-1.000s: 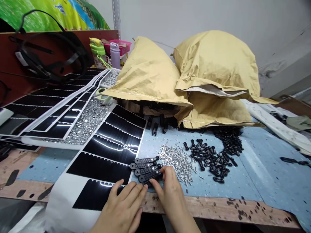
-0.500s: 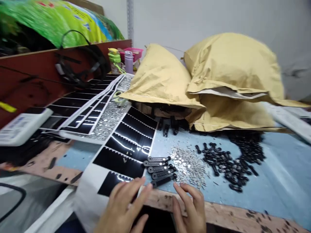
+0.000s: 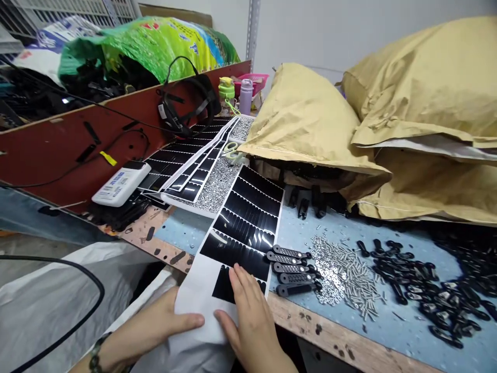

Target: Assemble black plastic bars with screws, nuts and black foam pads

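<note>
A white sheet of black stickers (image 3: 196,290) hangs over the table's front edge. My left hand (image 3: 169,317) grips its left edge, thumb on top and the fingers hidden underneath. On the sheet's lower part lies my right hand (image 3: 252,321), fingers stretched over the bottom row of stickers and thumb out to the side. Just right of the sheet, several black handle-like parts (image 3: 293,269) lie in a row. Beside them spreads a pile of small silvery nuts and pins (image 3: 345,274). Farther right are many small black parts (image 3: 446,300).
Large tan paper sacks (image 3: 310,114) stand at the back. On the left are a silver-filled tray (image 3: 219,184) under more sticker sheets, light green scissors (image 3: 232,151), a white box-like device (image 3: 122,184) and a head strap (image 3: 190,103). Two bottles (image 3: 246,97) stand behind.
The view has swung left. Both hands have moved onto the sticker sheet; the left now grips its edge and the right lies on it, where before both hovered at the table edge.
</note>
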`<state>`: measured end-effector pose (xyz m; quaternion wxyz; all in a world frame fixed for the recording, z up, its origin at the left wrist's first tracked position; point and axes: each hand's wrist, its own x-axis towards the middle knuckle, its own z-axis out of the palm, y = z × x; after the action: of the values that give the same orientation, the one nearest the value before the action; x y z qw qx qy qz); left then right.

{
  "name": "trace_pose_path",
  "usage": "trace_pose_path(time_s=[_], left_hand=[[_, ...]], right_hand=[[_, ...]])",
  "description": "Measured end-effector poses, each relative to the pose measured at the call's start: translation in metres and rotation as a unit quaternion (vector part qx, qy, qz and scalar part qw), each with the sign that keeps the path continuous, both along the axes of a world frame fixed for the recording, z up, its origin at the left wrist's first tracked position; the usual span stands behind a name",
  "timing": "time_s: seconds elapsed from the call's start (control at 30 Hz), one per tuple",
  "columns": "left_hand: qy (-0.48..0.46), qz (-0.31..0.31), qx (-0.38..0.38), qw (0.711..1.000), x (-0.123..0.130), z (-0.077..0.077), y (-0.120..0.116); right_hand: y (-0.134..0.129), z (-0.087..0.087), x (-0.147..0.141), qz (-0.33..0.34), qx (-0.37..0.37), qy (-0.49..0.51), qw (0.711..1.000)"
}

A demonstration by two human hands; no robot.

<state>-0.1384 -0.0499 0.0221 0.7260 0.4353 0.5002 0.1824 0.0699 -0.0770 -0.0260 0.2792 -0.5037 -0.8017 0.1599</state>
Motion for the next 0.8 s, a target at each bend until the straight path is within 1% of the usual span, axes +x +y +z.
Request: trace_pose_path(time_s=[0.1,0.2,0.3,0.37,0.43,0.5,0.57,0.6,0.67,0.73,0.8], left_hand=[[-0.029,0.021,-0.017,0.999,0.007,0.001,0.002],[-0.068,0.047,-0.053,0.995,0.006,-0.003,0.004],[-0.12,0.089,-0.115,0.982,0.004,-0.004,0.008],[-0.148,0.107,-0.135,0.974,0.004,-0.002,0.011],[-0.159,0.107,-0.106,0.976,0.006,-0.002,0.013],[-0.134,0.095,-0.044,0.985,0.01,-0.002,0.016],[-0.084,0.08,0.008,0.993,0.013,-0.003,0.017],[-0.058,0.074,0.02,0.995,0.013,-0.003,0.018],[-0.024,0.072,0.029,0.997,0.012,-0.003,0.019],[-0.007,0.079,0.036,0.996,0.01,-0.003,0.019],[0.006,0.092,0.049,0.995,0.008,-0.005,0.018]], right_hand=[[0.002,0.004,0.003,0.01,-0.004,-0.012,1.0],[0.009,0.016,0.006,0.021,-0.008,-0.015,1.0],[0.019,0.027,0.006,0.032,-0.006,-0.015,0.999],[0.025,0.031,0.003,0.041,0.0,-0.005,0.999],[0.03,0.031,0.0,0.053,0.006,0.022,0.998],[0.036,0.03,-0.003,0.063,-0.006,0.069,0.996],[0.041,0.031,-0.004,0.062,-0.048,0.125,0.989],[0.045,0.033,-0.004,0.057,-0.081,0.155,0.983],[0.051,0.037,-0.001,0.04,-0.161,0.211,0.963],[0.056,0.042,0.002,0.026,-0.235,0.24,0.942],[0.06,0.045,0.005,0.025,-0.276,0.251,0.928]])
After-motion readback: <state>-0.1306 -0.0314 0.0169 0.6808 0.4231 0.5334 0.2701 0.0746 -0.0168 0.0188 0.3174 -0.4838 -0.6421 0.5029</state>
